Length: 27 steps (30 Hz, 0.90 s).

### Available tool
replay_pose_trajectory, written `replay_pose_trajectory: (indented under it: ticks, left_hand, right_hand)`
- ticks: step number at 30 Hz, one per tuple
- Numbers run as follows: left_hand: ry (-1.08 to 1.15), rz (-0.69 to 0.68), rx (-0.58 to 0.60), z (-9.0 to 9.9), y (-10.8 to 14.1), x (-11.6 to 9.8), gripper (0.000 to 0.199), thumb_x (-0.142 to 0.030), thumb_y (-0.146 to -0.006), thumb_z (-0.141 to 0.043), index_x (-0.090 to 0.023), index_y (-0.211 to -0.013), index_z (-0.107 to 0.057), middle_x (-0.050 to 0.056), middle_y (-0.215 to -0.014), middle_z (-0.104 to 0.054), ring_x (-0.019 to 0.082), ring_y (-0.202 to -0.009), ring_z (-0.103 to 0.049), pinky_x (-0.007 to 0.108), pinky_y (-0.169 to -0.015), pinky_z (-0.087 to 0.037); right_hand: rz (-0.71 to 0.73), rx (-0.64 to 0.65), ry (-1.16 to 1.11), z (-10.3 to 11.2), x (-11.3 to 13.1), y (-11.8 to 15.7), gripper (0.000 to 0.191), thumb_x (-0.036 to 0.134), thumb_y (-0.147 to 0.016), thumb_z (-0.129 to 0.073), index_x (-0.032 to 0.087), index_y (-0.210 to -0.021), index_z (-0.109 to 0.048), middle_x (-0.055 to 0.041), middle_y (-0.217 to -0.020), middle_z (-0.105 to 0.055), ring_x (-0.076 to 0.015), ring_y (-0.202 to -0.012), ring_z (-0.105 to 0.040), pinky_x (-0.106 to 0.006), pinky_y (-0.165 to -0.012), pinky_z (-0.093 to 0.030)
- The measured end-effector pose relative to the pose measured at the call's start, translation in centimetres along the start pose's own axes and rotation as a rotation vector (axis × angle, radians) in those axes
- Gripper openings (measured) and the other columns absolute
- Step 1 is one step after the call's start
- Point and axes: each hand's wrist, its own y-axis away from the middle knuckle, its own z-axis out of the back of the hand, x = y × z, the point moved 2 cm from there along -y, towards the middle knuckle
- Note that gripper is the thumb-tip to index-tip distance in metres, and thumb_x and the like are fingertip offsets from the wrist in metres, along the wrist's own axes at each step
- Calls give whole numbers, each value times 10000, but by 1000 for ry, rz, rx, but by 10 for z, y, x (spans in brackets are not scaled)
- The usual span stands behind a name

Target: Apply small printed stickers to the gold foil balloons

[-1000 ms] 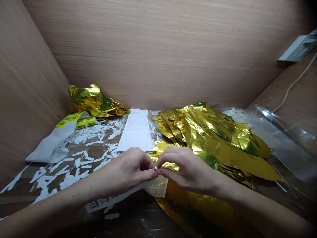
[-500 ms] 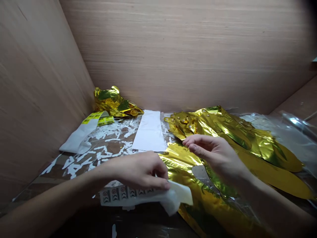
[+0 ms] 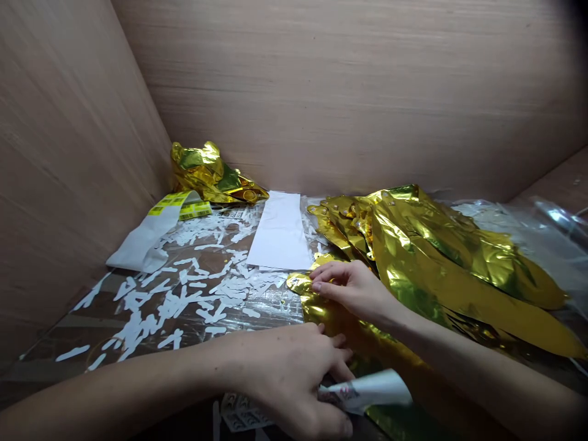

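Note:
My left hand [image 3: 294, 370] is low in the middle, palm down. Its fingers are spread over a gold foil balloon [image 3: 390, 367], and a strip of stickers [image 3: 367, 392] is caught between thumb and forefinger. The strip curls out to the right, and its printed rows of small marks show below the wrist; the rest is hidden under the hand. My right hand [image 3: 351, 291] has thumb and fingers drawn together at the rounded tab of that same flat balloon. A small mark shows on the tab beside the fingertips.
More gold foil balloons [image 3: 427, 251] lie heaped at the right, and a crumpled one [image 3: 206, 174] rests in the far left corner. Between them are a white paper sheet [image 3: 280, 236], a yellow-and-white label strip [image 3: 151, 229] and scattered white backing scraps [image 3: 169, 306]. Wooden walls [image 3: 321, 92] surround the surface.
My right hand has come left and down onto the balloon's tab. My left hand has moved nearer and right with the sticker strip, its fingers spreading; the balloon lies differently.

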Motion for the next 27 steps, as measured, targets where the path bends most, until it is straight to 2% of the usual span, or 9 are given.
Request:
replay_pose_trajectory:
  ticks: [4,7,13,16,27]
  left_hand:
    - [-27,11,25,-2,-1,-1,212,-412,-815,-680,-226,-903,-733,55,-969,-699,254,-883,-652,328,-768,-518]
    - [-15,24,48,-4,-2,2,214,-402,-841,-662,-221,-923,-743,64,-933,-701,263,-890,-662,345,-803,-532]
    - [12,-19,24,-10,-5,11,313,-449,-889,-640,-219,-1075,-742,120,-1179,-704,308,-1069,-655,392,-916,-529]
    - [27,-14,33,-10,-5,13,307,-448,-900,-628,-213,-1069,-727,132,-1224,-692,313,-1084,-655,403,-926,-531]
    - [13,9,14,-11,-4,10,234,-432,-893,-646,-222,-977,-707,117,-1130,-720,302,-1095,-664,394,-950,-528]
  right_hand:
    - [-49,-11,9,-10,-10,-5,147,274,-811,-727,153,-773,-801,-96,-990,-757,-238,-943,-701,-350,-821,-528]
    - [-43,-88,74,-13,-13,-7,139,247,-814,-709,170,-748,-804,-90,-1039,-752,-237,-1004,-691,-353,-884,-513]
    - [-53,-136,170,-11,-17,-6,158,261,-830,-707,197,-731,-811,-83,-1151,-714,-231,-1074,-668,-356,-961,-481]
    - [-45,-124,176,-10,-19,-6,155,275,-838,-714,205,-746,-817,-82,-1154,-711,-228,-1067,-668,-357,-959,-481]
    - [-6,-136,260,-11,-23,-4,120,265,-849,-722,227,-812,-829,-72,-1162,-716,-226,-1067,-659,-369,-958,-483]
